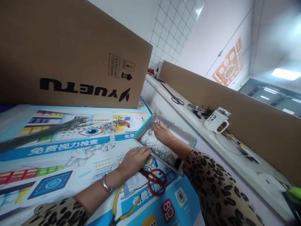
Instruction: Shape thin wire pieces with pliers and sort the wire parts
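Observation:
My right hand [162, 133] reaches into a shallow box [188, 135] with pale walls and a light blue outside. Its fingers are bent together among thin, dark, curled wire pieces [160, 150]; whether they pinch any is hidden. At the near left wall of the box is my left hand [135, 160], its fingers curled and closed, tips at the rim. What it holds, if anything, cannot be seen. Scissors with red handles [157, 182] lie just under the left hand. Nearer to me are pliers with yellow handles [116, 204].
A long bundle of straight dark wires [44, 133] lies at left on the printed table cover [82, 175], with loose wire loops [80, 157] beside it. A big cardboard box [77, 53] stands behind. On the white ledge [188, 117] at right are a mug [215, 121] and black scissors [176, 99].

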Available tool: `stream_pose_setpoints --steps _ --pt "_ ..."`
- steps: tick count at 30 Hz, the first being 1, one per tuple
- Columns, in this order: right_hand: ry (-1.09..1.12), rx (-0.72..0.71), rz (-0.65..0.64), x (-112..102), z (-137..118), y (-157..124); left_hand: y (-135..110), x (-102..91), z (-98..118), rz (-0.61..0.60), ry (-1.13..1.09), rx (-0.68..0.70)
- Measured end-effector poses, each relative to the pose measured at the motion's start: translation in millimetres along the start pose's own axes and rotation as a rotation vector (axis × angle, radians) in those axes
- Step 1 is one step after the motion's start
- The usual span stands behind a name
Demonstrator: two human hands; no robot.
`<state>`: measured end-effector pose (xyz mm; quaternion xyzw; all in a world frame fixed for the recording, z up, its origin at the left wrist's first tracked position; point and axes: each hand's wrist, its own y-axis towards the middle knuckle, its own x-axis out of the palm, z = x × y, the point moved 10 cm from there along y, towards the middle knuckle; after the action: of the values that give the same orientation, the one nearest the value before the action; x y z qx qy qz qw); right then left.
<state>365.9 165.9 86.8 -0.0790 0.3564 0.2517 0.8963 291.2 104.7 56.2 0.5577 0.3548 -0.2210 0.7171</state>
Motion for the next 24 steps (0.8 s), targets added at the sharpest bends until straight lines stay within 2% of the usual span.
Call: stream_pose_setpoints --steps 4,6,10,12,18,24 --pt "0.185 0.054 -0.068 -4 14 -3 0 0.9 -1 -0.002 0.017 0.011" --pt "0.216 0.014 -0.076 -13 14 -7 1 0.7 -1 0.0 0.023 0.01" --pt "0.217 -0.344 -0.08 -28 -25 -24 2 0.3 -1 0.0 0.027 0.003" --pt "0.253 -0.415 -0.165 -22 -37 -32 2 0.2 -1 0.007 0.021 0.002" --pt "0.342 -0.073 -0.454 10 -14 -31 1 2.7 -3 0.024 0.0 -0.002" --pt "0.337 0.007 -0.617 26 -16 -41 1 6.8 -3 -0.028 -0.033 0.01"
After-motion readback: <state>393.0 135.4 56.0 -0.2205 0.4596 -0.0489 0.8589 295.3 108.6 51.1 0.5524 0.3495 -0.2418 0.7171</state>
